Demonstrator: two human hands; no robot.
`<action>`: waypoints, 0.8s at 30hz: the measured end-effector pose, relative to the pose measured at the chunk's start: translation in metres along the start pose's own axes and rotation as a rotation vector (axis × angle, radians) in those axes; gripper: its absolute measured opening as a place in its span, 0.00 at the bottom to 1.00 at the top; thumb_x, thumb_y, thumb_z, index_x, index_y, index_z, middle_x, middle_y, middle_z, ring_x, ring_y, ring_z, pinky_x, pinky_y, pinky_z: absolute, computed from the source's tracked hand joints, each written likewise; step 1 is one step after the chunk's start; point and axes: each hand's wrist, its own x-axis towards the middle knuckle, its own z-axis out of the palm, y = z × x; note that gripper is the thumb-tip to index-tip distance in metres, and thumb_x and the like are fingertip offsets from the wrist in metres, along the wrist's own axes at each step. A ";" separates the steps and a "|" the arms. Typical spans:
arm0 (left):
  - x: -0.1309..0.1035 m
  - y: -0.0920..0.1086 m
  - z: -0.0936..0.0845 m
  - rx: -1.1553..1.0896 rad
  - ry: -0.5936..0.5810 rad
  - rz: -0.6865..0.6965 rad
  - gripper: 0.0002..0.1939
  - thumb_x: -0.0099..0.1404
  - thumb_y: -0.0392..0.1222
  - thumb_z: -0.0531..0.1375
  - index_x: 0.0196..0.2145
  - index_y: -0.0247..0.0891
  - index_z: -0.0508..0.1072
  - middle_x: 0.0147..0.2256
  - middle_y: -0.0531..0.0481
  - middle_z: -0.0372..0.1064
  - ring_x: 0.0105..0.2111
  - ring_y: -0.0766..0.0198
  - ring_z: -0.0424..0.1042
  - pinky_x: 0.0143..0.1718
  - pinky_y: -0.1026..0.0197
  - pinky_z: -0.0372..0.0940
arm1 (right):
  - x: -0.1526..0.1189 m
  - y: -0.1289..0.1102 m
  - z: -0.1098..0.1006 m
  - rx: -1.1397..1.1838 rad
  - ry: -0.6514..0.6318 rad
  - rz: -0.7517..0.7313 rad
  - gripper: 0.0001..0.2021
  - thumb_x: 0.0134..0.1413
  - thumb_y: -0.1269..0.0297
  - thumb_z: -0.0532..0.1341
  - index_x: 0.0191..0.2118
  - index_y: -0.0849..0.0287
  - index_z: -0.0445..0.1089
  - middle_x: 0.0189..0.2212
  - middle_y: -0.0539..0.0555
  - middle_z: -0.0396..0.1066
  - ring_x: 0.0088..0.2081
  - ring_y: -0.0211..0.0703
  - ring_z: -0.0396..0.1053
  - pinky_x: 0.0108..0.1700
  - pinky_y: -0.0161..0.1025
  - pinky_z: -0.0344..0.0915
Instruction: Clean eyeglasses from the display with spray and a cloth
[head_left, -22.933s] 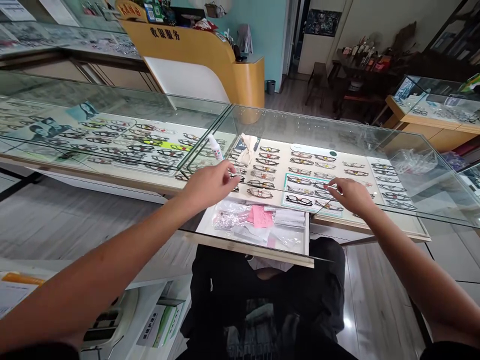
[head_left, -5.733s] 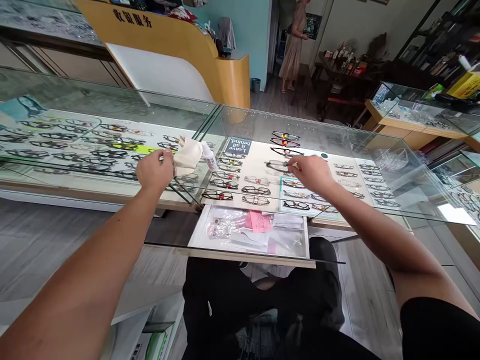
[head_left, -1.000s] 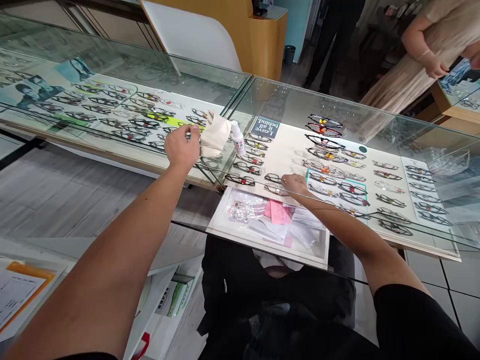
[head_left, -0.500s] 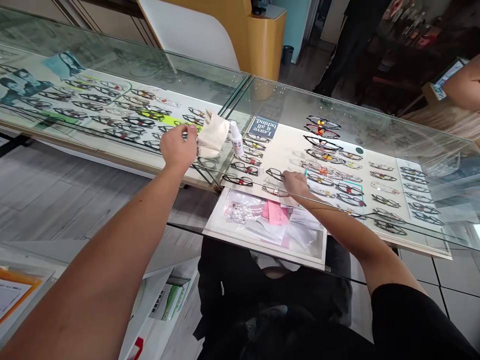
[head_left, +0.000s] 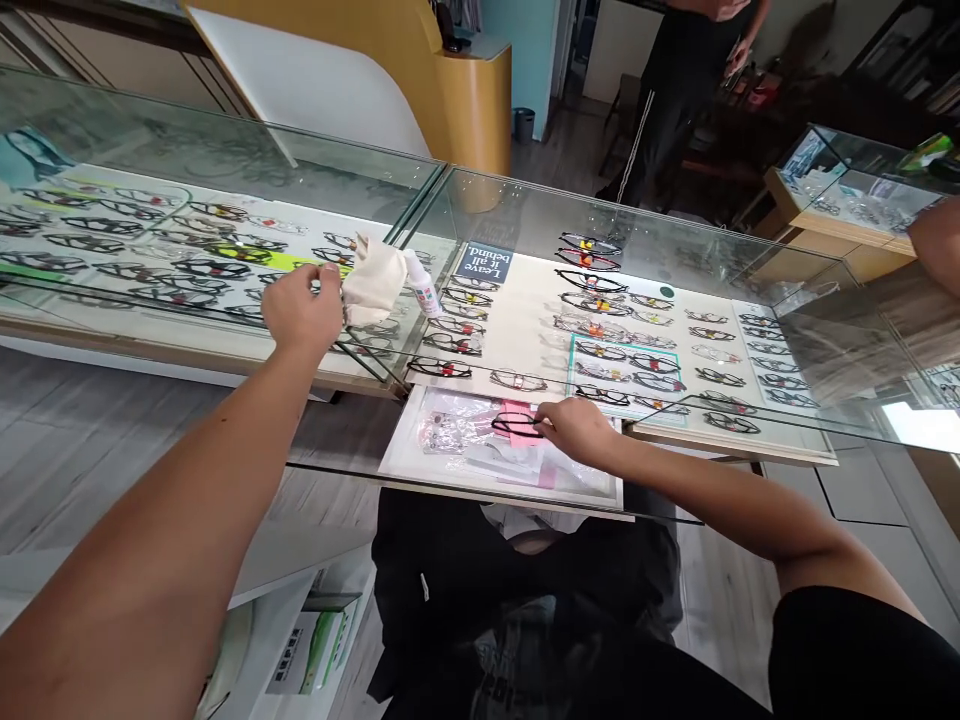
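Note:
My right hand [head_left: 577, 430] pinches a pair of dark-framed eyeglasses [head_left: 514, 425] by one side, above an open drawer [head_left: 401, 440] with pink paper and clear plastic bags. Over the glass counter, my left hand [head_left: 304, 308] has its fingers curled; whatever they grip, if anything, is hidden. Right beside its fingertips is a crumpled cream cloth [head_left: 373, 283], and I cannot tell whether the hand holds it. A small white spray bottle [head_left: 422, 287] stands tilted in view next to the cloth.
Rows of eyeglass frames [head_left: 600, 372] lie inside the glass display case [head_left: 517, 210], near a dark blue sign [head_left: 484, 263]. A person in dark trousers [head_left: 660, 110] stands beyond it. A white chair [head_left: 315, 75] is behind the counter. An open white cabinet [head_left: 259, 640] sits lower left.
My right hand has drawn the eyeglasses back from the display board to above the open drawer. The left hand stays by the cloth while the whole view shifts.

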 end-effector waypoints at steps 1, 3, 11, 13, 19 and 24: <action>0.000 0.000 0.000 0.003 -0.001 -0.003 0.24 0.76 0.58 0.51 0.42 0.40 0.81 0.38 0.40 0.77 0.41 0.49 0.70 0.47 0.51 0.61 | -0.008 -0.003 -0.003 0.013 -0.004 -0.013 0.15 0.74 0.57 0.59 0.56 0.51 0.80 0.45 0.56 0.86 0.48 0.51 0.82 0.43 0.39 0.65; 0.000 0.000 0.000 0.011 -0.001 0.003 0.25 0.76 0.58 0.50 0.41 0.40 0.81 0.37 0.40 0.76 0.40 0.48 0.70 0.46 0.50 0.61 | -0.026 -0.009 -0.014 0.043 -0.006 -0.050 0.14 0.74 0.56 0.60 0.56 0.51 0.80 0.44 0.55 0.86 0.46 0.50 0.82 0.42 0.39 0.65; 0.000 -0.001 0.000 0.013 -0.002 0.040 0.26 0.76 0.58 0.49 0.40 0.39 0.81 0.32 0.41 0.73 0.37 0.50 0.68 0.43 0.51 0.59 | -0.064 0.006 -0.091 -0.139 0.227 0.085 0.16 0.76 0.54 0.57 0.56 0.51 0.80 0.40 0.57 0.86 0.42 0.53 0.82 0.39 0.40 0.62; 0.000 -0.001 0.000 0.012 0.000 0.041 0.25 0.76 0.58 0.49 0.40 0.39 0.81 0.33 0.41 0.74 0.37 0.50 0.68 0.43 0.51 0.59 | -0.057 0.019 -0.103 -0.183 0.278 0.154 0.16 0.75 0.55 0.58 0.54 0.51 0.80 0.41 0.57 0.86 0.42 0.53 0.81 0.39 0.41 0.63; 0.000 -0.002 -0.001 0.007 -0.010 0.030 0.25 0.77 0.57 0.50 0.40 0.40 0.80 0.35 0.41 0.75 0.39 0.49 0.70 0.43 0.52 0.59 | -0.032 0.044 -0.105 -0.239 0.259 0.245 0.15 0.73 0.58 0.58 0.53 0.53 0.81 0.42 0.59 0.85 0.44 0.56 0.81 0.41 0.42 0.65; -0.001 -0.002 -0.001 0.008 -0.010 0.030 0.26 0.77 0.57 0.50 0.43 0.39 0.82 0.36 0.40 0.77 0.39 0.49 0.70 0.44 0.52 0.59 | -0.024 0.050 -0.102 -0.229 0.260 0.268 0.15 0.73 0.57 0.59 0.54 0.51 0.81 0.44 0.60 0.85 0.47 0.57 0.81 0.43 0.43 0.67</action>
